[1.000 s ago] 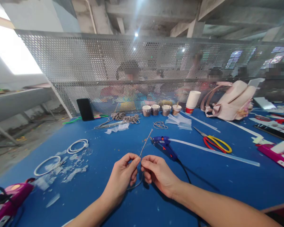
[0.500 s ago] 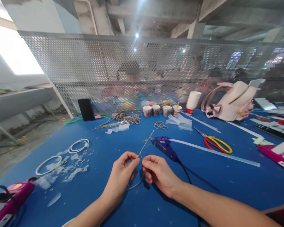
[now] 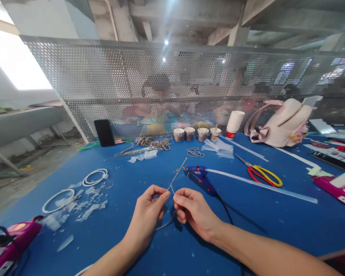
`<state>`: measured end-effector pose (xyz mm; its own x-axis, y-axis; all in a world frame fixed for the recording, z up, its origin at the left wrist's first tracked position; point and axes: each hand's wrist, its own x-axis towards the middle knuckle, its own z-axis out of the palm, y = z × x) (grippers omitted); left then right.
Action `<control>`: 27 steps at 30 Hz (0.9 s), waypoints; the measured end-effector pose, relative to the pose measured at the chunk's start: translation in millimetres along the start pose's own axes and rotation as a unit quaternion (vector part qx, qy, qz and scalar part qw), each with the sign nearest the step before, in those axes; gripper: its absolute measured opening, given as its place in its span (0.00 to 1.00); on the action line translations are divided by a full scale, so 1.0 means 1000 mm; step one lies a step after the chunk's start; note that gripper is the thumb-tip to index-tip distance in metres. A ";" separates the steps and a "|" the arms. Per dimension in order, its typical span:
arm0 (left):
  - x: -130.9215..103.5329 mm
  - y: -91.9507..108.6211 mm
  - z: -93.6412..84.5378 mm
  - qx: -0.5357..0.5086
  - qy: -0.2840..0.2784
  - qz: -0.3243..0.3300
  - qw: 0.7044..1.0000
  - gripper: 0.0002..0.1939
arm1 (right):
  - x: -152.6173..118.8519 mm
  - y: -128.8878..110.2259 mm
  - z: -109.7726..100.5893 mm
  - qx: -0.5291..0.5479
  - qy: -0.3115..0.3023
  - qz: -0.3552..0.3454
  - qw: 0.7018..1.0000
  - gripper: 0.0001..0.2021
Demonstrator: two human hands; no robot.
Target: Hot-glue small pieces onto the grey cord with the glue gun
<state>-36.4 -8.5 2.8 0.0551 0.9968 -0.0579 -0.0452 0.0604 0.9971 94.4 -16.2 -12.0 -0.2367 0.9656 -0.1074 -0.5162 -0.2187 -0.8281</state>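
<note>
A thin twisted grey cord (image 3: pixel 178 172) rises from between my hands, slanting up to the right, its lower end split into two strands. My left hand (image 3: pixel 152 207) pinches the left strand between thumb and fingers. The right strand is pinched in my right hand (image 3: pixel 191 209), close beside the left one without touching it. A loose length of the cord hangs below and curves between the hands. Just beyond my right hand, a blue glue gun (image 3: pixel 201 178) lies on the blue table (image 3: pixel 126 172), its nozzle near the cord's tip.
Scissors (image 3: pixel 264 174) and a clear strip lie to the right. White rings (image 3: pixel 58 201) and plastic scraps are at the left. Behind stand a phone (image 3: pixel 104 133), paper cups (image 3: pixel 202 134), grey cord bundles (image 3: pixel 159 144) and a bag (image 3: pixel 284 122). People sit beyond the perforated screen (image 3: pixel 103 84).
The fork between the two strands shows more clearly above my fingertips, and my right hand has shifted very slightly right. Both hands keep their pinch.
</note>
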 end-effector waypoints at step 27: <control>0.003 -0.001 -0.002 -0.108 -0.109 -0.070 0.986 0.17 | 0.011 0.004 -0.009 0.014 -0.021 0.053 0.998 0.12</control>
<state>-38.3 -5.7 1.5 0.2874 0.9446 -0.1585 -0.2316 0.2291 0.9454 97.5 -4.8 -21.6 -0.3257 0.9303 -0.1690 -0.5096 -0.3232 -0.7974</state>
